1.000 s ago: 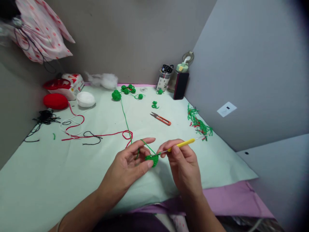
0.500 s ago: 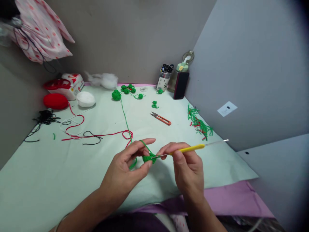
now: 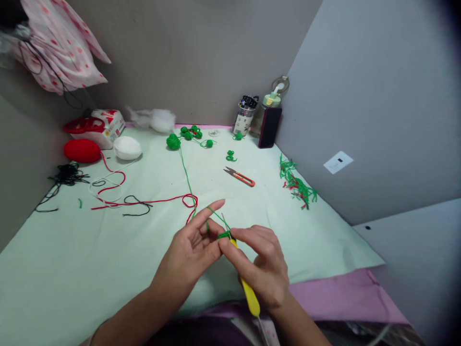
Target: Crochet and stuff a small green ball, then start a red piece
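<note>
My left hand [image 3: 190, 250] pinches a small green crochet piece [image 3: 224, 235] between thumb and fingers, with green yarn [image 3: 188, 180] looped over the raised index finger. That yarn runs back to a green ball [image 3: 173, 142] at the far side of the table. My right hand [image 3: 264, 266] is closed round a yellow-handled crochet hook [image 3: 249, 293]. Its metal tip points up and away through the green piece, and the handle points back toward me. Both hands meet over the front middle of the pale green cloth [image 3: 108, 250].
Orange thread snips [image 3: 240, 177] lie beyond the hands. Red yarn ball [image 3: 82, 151], white ball [image 3: 127, 147], stuffing [image 3: 154, 119], black thread [image 3: 66, 175] and red strands [image 3: 144, 202] sit left. Green and red yarn scraps [image 3: 297, 185] lie right. A pen cup [image 3: 245, 117], bottle [image 3: 268, 108] and phone [image 3: 269, 128] stand in the corner.
My right hand has swung the hook round: the handle pointed right before and now points toward me, tip up. The green piece has shifted slightly as the hands closed together.
</note>
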{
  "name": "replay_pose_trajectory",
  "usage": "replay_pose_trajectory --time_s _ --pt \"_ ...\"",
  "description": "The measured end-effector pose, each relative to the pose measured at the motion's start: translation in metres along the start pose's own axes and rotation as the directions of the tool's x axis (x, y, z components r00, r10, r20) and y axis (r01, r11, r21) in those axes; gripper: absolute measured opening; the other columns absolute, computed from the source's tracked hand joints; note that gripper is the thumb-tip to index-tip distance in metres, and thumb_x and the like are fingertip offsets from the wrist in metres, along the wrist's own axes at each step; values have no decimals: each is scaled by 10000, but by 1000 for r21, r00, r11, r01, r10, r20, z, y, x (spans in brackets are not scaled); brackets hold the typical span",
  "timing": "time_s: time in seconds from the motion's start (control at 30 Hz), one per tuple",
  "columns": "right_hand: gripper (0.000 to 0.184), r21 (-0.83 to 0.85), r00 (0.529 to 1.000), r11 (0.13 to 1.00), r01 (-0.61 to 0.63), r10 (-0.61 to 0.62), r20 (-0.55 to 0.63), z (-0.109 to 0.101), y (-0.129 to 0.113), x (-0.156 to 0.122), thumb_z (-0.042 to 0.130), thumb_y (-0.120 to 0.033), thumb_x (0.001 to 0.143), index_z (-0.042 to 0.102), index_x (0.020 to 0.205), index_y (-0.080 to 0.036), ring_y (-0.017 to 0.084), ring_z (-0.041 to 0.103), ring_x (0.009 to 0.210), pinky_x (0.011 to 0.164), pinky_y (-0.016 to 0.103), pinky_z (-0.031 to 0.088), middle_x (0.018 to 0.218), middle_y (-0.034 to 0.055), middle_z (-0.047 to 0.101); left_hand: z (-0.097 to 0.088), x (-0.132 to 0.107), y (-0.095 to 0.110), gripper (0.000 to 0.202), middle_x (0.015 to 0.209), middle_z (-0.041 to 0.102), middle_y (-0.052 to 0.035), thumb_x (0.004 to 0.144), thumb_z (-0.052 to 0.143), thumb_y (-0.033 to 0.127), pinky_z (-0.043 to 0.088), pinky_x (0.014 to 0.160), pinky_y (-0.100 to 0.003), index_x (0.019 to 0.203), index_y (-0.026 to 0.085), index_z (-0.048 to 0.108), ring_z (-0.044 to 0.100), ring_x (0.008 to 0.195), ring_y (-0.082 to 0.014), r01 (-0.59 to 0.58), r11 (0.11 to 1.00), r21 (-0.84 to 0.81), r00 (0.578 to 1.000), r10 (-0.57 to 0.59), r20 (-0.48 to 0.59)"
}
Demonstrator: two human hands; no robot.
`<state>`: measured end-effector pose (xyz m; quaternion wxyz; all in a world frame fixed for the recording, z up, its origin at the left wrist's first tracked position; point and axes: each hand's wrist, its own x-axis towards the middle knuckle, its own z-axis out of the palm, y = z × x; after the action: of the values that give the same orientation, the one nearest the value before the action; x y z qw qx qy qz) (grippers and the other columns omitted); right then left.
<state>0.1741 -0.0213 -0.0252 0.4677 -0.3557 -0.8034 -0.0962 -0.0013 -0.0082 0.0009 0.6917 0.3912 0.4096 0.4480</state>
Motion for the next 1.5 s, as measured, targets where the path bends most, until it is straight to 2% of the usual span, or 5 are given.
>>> replay_pose_trajectory --time_s 0.27,0.8,1.03,1.3,1.5 --pt "196 734 804 546 -403 594 1 4 1 4 567 -235 1048 760 1025 -254 200 669 772 662 340 553 829 49 737 -9 3 5 492 858 576 11 821 848 328 396 804 -273 1303 290 757 484 810 -137 105 979 -173 990 -87 112" --pt "219 882 660 83 -464 696 282 6 10 11 643 -353 1009 734 859 -223 139 581 642 632 272 514 723 4 639 -7 4 4 529 885 608 -7 757 825 267 415 816 -289 1281 229 766 502 810 -145 208 942 -265 953 -133 273" --pt "153 801 772 374 -467 615 163 10 1 3 648 -282 1019 800 1029 -269 185 690 939 829 315 549 938 35 760 -3 1 -6 488 1025 662 -15 837 853 335 436 986 -321 1307 354 727 599 1062 -209 -18 1000 8 993 17 119" --pt "178 861 634 102 -498 720 282 9 2 10 664 -366 1013 781 943 -251 123 682 757 742 244 556 857 8 774 -7 2 -6 418 903 636 9 840 852 326 503 886 -276 1247 338 760 615 896 -151 -20 1000 3 997 20 79" --pt "207 837 700 214 -504 668 251 5 3 7 566 -323 1068 746 990 -256 126 702 792 752 252 572 905 6 783 -9 2 -5 432 901 619 12 842 824 237 499 906 -281 1256 339 757 600 903 -147 -54 996 72 998 51 41"
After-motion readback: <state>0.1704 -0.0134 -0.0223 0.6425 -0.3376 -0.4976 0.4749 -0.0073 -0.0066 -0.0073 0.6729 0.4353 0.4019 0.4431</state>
